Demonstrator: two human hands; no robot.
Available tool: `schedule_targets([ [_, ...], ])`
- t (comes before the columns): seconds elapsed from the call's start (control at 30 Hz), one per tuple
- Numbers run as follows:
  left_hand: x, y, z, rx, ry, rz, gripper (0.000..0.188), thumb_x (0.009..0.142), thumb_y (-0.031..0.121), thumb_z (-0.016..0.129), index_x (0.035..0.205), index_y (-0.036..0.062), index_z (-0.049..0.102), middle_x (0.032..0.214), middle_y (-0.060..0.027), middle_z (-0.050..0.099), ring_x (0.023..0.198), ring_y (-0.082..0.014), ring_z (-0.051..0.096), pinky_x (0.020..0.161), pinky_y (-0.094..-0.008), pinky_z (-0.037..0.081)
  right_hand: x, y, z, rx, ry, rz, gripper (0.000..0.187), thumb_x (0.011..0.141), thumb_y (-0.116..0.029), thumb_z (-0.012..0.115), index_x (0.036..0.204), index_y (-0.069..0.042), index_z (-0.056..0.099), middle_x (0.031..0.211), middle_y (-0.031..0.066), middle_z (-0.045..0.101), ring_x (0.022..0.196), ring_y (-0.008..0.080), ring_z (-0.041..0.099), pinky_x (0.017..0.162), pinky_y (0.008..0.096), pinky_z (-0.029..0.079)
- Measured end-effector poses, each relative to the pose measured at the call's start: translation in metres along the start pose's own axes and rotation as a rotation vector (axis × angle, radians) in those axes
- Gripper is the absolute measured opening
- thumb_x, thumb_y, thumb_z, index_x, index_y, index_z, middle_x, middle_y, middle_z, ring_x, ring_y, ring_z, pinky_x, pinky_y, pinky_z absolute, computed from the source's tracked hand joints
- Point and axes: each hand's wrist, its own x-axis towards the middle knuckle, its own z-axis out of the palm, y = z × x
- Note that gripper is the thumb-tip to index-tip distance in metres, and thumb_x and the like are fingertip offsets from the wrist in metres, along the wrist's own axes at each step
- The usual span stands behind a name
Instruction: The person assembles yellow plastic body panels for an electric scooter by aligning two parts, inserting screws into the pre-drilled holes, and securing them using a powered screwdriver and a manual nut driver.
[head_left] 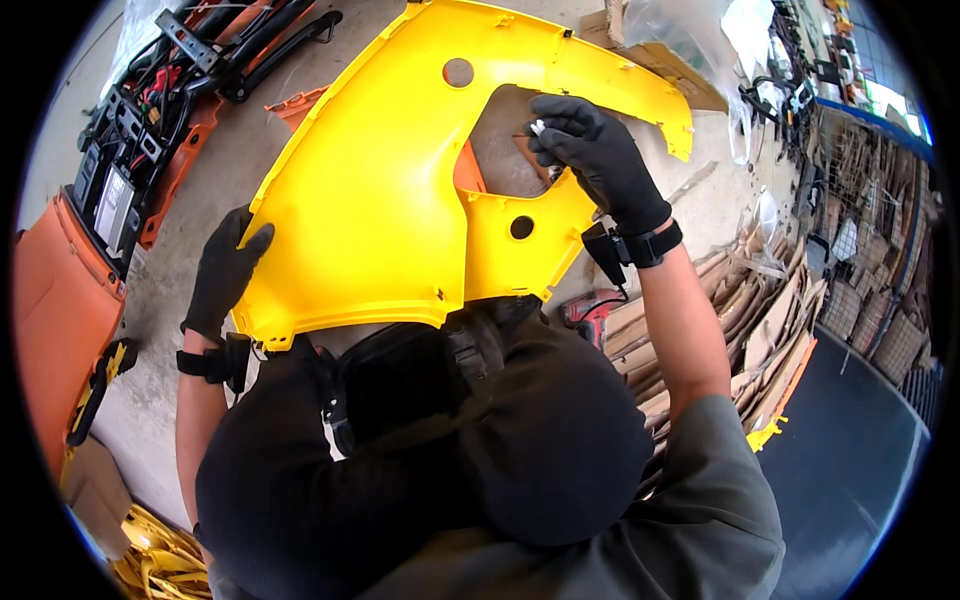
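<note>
A large curved yellow plastic panel rests across my lap, with round holes and a big cut-out on its right side. My left hand, in a black glove, grips the panel's left edge, its thumb lying over the rim. Above the cut-out, my gloved right hand pinches a small white piece, too small to name. Black straps with small dark boxes sit on both wrists.
A red and black power tool lies right of my lap, beside stacked flattened cardboard. Orange panels and black metal frames stand at left. Yellow parts are heaped at lower left. Wire cages stand far right.
</note>
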Motion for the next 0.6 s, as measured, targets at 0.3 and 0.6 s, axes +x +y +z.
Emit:
schedule_targets([
  [0.3,0.005,-0.009,0.01,0.174,0.045,-0.045,0.036,0.086,0.023,0.064,0.114,0.0001,0.056,0.093,-0.0168,0.066,0.08,-0.0249,0.065,0.072,-0.0338,0.05,-0.001,-0.013,0.009,0.078,-0.07,0.029,0.037,0.088,0.0,0.061,0.124,0.001,0.055,0.103,0.0113,0.065,0.09,0.0172,0.066,0.078,0.0266,0.055],
  [0.6,0.008,-0.018,0.016,0.325,0.17,0.217,0.039,0.086,0.022,0.066,0.116,-0.0006,0.057,0.098,-0.0187,0.068,0.079,-0.028,0.066,0.07,-0.0341,0.053,0.003,-0.016,0.008,0.026,0.102,0.034,0.026,0.088,-0.003,0.062,0.114,0.001,0.059,0.1,0.0096,0.064,0.084,0.0173,0.066,0.075,0.0279,0.056],
])
